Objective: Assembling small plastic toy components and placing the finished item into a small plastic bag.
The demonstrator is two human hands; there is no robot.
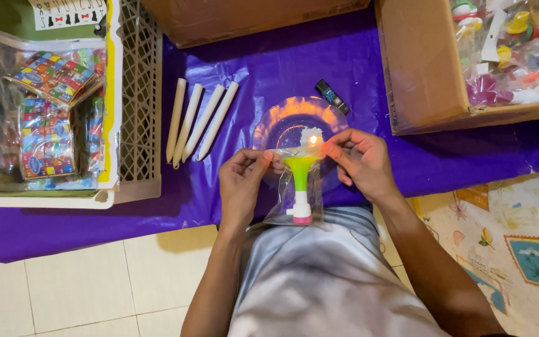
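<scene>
Pale floor tiles [63, 281] and a patterned mat [519, 249] flank the seated person, whose grey-clad lap fills the near edge. Just above the lap, the left hand [241, 184] and right hand [360, 162] each pinch a top corner of a clear plastic bag [282, 209], fingers closed on the film. Inside the bag sits a green funnel-shaped toy [301, 178] with a white and pink base. The bag's upper edge is held at a small candle flame [312, 141], which stands on a clear plate [282, 122] on the purple sheet [375, 62]. Left of the plate lie four cream candles [198, 122]; a small dark lighter [332, 95] lies just beyond it. Farther out sit a white crate [135, 93] of packaged colourful goods and a cardboard box [419, 68] of bagged toys.
</scene>
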